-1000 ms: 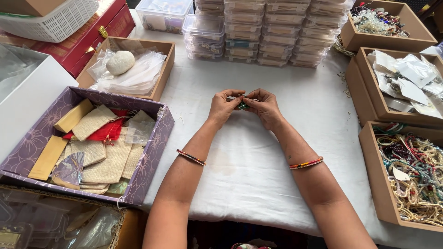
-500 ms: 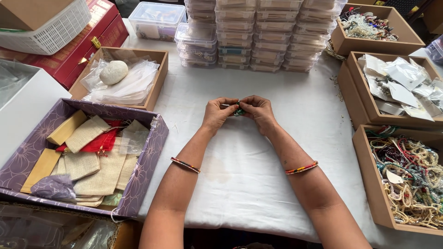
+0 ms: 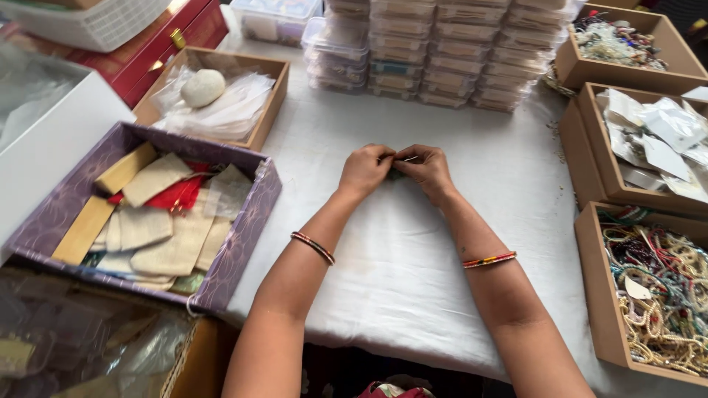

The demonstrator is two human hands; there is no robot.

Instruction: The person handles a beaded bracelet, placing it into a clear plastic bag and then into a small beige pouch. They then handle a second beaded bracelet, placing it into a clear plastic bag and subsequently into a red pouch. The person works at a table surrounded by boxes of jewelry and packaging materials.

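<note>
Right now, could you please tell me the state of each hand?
Left hand: closed, pinching a small thin item, too small to identify.
Right hand: closed on it too.

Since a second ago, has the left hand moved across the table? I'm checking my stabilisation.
No. The left hand stays against the right hand, just as far below the stacked clear containers; only the view has shifted.

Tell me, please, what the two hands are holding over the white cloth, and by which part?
The left hand and right hand pinch one small, thin, dark-and-silvery item between their fingers, one at each end. It is too hidden to identify.
</note>
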